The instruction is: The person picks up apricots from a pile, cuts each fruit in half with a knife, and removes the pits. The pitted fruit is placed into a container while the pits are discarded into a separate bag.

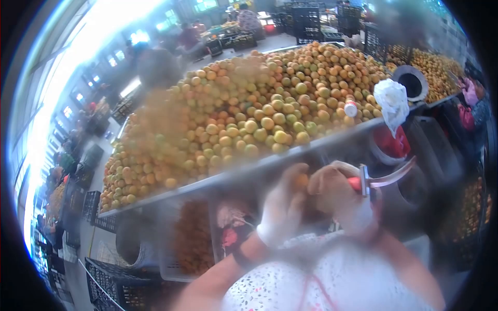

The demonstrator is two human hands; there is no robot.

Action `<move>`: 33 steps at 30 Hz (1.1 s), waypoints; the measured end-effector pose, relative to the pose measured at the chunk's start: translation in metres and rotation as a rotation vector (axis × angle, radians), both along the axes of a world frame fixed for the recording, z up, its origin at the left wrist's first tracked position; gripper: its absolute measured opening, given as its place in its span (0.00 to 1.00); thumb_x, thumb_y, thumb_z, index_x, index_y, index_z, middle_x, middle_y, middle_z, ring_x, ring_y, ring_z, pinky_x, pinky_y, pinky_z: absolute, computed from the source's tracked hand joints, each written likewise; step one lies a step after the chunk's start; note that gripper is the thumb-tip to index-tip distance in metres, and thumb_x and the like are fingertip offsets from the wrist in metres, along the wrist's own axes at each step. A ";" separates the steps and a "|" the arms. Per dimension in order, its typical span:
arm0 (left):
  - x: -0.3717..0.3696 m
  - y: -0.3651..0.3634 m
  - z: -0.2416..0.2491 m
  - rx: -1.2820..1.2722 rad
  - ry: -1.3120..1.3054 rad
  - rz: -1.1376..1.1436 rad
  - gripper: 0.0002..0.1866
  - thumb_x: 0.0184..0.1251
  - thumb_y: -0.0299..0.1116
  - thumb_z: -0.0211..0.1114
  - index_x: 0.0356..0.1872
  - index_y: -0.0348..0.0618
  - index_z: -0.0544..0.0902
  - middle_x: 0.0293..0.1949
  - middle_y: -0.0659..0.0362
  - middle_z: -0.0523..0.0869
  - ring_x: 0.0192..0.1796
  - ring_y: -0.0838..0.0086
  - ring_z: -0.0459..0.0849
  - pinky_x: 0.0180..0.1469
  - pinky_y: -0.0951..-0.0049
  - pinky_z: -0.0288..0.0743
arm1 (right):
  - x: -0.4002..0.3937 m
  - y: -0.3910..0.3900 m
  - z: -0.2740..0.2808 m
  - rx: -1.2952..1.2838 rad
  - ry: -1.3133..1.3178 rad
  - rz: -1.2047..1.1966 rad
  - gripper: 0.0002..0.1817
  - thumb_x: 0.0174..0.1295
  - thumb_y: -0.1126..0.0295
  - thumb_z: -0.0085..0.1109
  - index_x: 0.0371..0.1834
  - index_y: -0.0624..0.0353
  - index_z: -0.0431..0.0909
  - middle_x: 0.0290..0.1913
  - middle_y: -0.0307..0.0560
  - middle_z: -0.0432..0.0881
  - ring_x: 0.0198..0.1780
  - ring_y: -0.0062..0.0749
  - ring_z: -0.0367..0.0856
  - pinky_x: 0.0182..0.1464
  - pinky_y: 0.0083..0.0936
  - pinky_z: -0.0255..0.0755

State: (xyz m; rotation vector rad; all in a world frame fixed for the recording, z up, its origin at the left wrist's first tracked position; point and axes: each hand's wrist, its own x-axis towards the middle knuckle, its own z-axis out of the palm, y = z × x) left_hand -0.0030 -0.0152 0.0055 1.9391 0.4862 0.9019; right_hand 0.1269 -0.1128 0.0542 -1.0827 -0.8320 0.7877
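Observation:
My left hand [286,199], in a whitish glove, is closed around a small round orange fruit [301,180], mostly covered by the fingers. Close beside it, my gloved right hand [340,194] is closed on a hand tool [365,180] with a red part and an upright metal piece. A curved pale-pink strip extends from the tool to the right. Both hands are above my lap, in front of the heaped table, and slightly blurred. A white patterned apron [295,282] covers my lap.
A metal-edged table [218,178] bears a large heap of yellow-orange fruit [280,122]. On its right are a crumpled white plastic bag [391,102] and a small bottle [350,109]. A red-lined bucket [391,145], a tub [194,236] and black crates [111,280] stand nearby. Other people sit farther off.

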 end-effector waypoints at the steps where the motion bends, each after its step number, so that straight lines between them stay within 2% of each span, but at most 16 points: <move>1: -0.002 -0.002 0.006 -0.095 0.000 -0.037 0.19 0.75 0.29 0.50 0.65 0.44 0.72 0.37 0.61 0.81 0.32 0.82 0.76 0.34 0.79 0.72 | 0.002 -0.004 0.007 -0.051 0.086 0.014 0.16 0.75 0.64 0.52 0.31 0.61 0.78 0.29 0.41 0.83 0.24 0.18 0.76 0.25 0.16 0.68; 3: -0.003 -0.002 0.009 -0.156 -0.036 -0.066 0.18 0.76 0.29 0.50 0.65 0.45 0.72 0.35 0.63 0.81 0.31 0.84 0.75 0.32 0.80 0.70 | 0.004 -0.003 0.009 -0.087 0.163 0.039 0.17 0.75 0.63 0.51 0.29 0.61 0.77 0.29 0.42 0.83 0.22 0.19 0.75 0.23 0.17 0.67; 6: -0.002 0.001 0.005 -0.110 -0.084 -0.072 0.19 0.76 0.27 0.50 0.65 0.46 0.72 0.39 0.61 0.81 0.34 0.82 0.76 0.35 0.78 0.73 | 0.005 0.000 0.005 -0.021 0.263 0.035 0.18 0.74 0.64 0.50 0.25 0.60 0.74 0.29 0.45 0.83 0.19 0.19 0.72 0.20 0.17 0.64; 8: -0.004 -0.004 0.015 -0.260 0.093 -0.025 0.22 0.71 0.24 0.52 0.66 0.44 0.72 0.48 0.54 0.84 0.42 0.70 0.85 0.45 0.70 0.79 | 0.001 0.000 0.005 -0.007 0.152 0.016 0.17 0.74 0.65 0.50 0.25 0.60 0.75 0.29 0.45 0.83 0.19 0.20 0.73 0.20 0.17 0.65; 9: -0.003 -0.005 0.017 -0.247 0.088 -0.023 0.22 0.71 0.24 0.52 0.66 0.44 0.72 0.48 0.54 0.84 0.42 0.70 0.85 0.45 0.70 0.79 | -0.001 -0.001 0.006 -0.002 0.046 -0.012 0.17 0.74 0.65 0.51 0.25 0.60 0.75 0.30 0.45 0.83 0.19 0.20 0.73 0.20 0.17 0.66; 11: -0.003 -0.011 0.017 0.167 0.223 0.092 0.26 0.63 0.21 0.55 0.66 0.43 0.73 0.55 0.45 0.83 0.52 0.53 0.87 0.53 0.62 0.80 | -0.016 -0.006 0.021 0.021 -0.065 -0.094 0.16 0.73 0.66 0.53 0.26 0.60 0.75 0.30 0.45 0.84 0.20 0.20 0.74 0.20 0.17 0.67; 12: -0.003 -0.011 0.019 0.135 0.209 0.081 0.29 0.57 0.20 0.57 0.65 0.42 0.73 0.57 0.40 0.81 0.57 0.44 0.83 0.56 0.57 0.80 | -0.017 -0.008 0.028 0.015 0.021 -0.052 0.16 0.73 0.66 0.54 0.26 0.60 0.75 0.29 0.45 0.84 0.20 0.20 0.75 0.20 0.17 0.67; 16: -0.004 -0.002 0.009 0.167 0.196 0.061 0.26 0.63 0.21 0.55 0.65 0.42 0.73 0.53 0.43 0.83 0.49 0.54 0.87 0.52 0.62 0.81 | -0.015 -0.007 0.032 -0.086 0.102 -0.080 0.18 0.74 0.63 0.55 0.25 0.59 0.74 0.29 0.46 0.83 0.20 0.21 0.74 0.18 0.19 0.66; 18: -0.009 0.002 0.011 -0.164 0.125 -0.097 0.22 0.71 0.25 0.53 0.65 0.42 0.73 0.52 0.50 0.83 0.46 0.68 0.85 0.49 0.68 0.80 | -0.005 -0.004 0.020 -0.106 0.158 -0.040 0.18 0.74 0.61 0.54 0.25 0.58 0.73 0.29 0.46 0.83 0.19 0.22 0.73 0.18 0.19 0.65; 19: -0.009 0.002 0.014 -0.160 0.121 -0.096 0.22 0.71 0.25 0.53 0.65 0.42 0.73 0.52 0.50 0.83 0.46 0.68 0.85 0.49 0.68 0.80 | 0.000 -0.001 0.014 -0.130 0.217 -0.004 0.19 0.74 0.59 0.53 0.25 0.56 0.72 0.29 0.46 0.82 0.18 0.23 0.73 0.17 0.20 0.65; 21: -0.009 0.001 0.021 -0.635 0.011 -0.180 0.19 0.78 0.32 0.50 0.65 0.42 0.73 0.52 0.57 0.80 0.48 0.78 0.78 0.44 0.75 0.77 | 0.006 0.001 0.009 -0.119 0.310 0.017 0.19 0.74 0.57 0.53 0.25 0.55 0.72 0.30 0.46 0.82 0.18 0.24 0.72 0.17 0.21 0.65; 24: -0.005 0.011 0.001 -0.338 -0.144 -0.204 0.20 0.78 0.38 0.55 0.65 0.42 0.73 0.53 0.58 0.78 0.52 0.76 0.78 0.52 0.76 0.75 | 0.007 0.006 -0.002 -0.085 0.472 0.019 0.19 0.74 0.55 0.53 0.26 0.54 0.72 0.31 0.47 0.81 0.17 0.27 0.72 0.16 0.21 0.65; 25: -0.008 0.004 0.013 -0.548 -0.129 -0.214 0.21 0.76 0.39 0.56 0.65 0.42 0.73 0.53 0.58 0.79 0.51 0.74 0.80 0.53 0.75 0.76 | 0.007 0.008 -0.007 -0.044 0.527 0.006 0.18 0.74 0.55 0.54 0.27 0.53 0.72 0.31 0.47 0.81 0.18 0.28 0.73 0.16 0.21 0.65; 27: 0.001 0.007 -0.006 -0.596 -0.306 -0.207 0.22 0.76 0.43 0.56 0.65 0.43 0.73 0.48 0.56 0.80 0.43 0.71 0.82 0.43 0.71 0.79 | 0.008 0.011 -0.018 0.115 0.681 0.118 0.19 0.73 0.53 0.56 0.28 0.52 0.72 0.33 0.47 0.81 0.18 0.28 0.74 0.16 0.21 0.66; 30: -0.002 0.004 0.007 -0.920 -0.246 -0.213 0.23 0.77 0.50 0.53 0.63 0.45 0.73 0.33 0.55 0.79 0.28 0.67 0.80 0.27 0.68 0.75 | 0.015 0.011 -0.025 -0.030 0.767 0.123 0.19 0.73 0.52 0.57 0.28 0.52 0.73 0.33 0.47 0.83 0.19 0.30 0.76 0.17 0.23 0.68; 33: -0.002 0.005 0.006 -0.921 -0.308 -0.269 0.29 0.77 0.56 0.53 0.64 0.42 0.72 0.31 0.55 0.79 0.27 0.67 0.79 0.28 0.70 0.74 | 0.014 0.019 -0.030 -0.034 0.777 0.065 0.18 0.73 0.54 0.58 0.29 0.53 0.74 0.32 0.48 0.84 0.19 0.30 0.77 0.18 0.23 0.69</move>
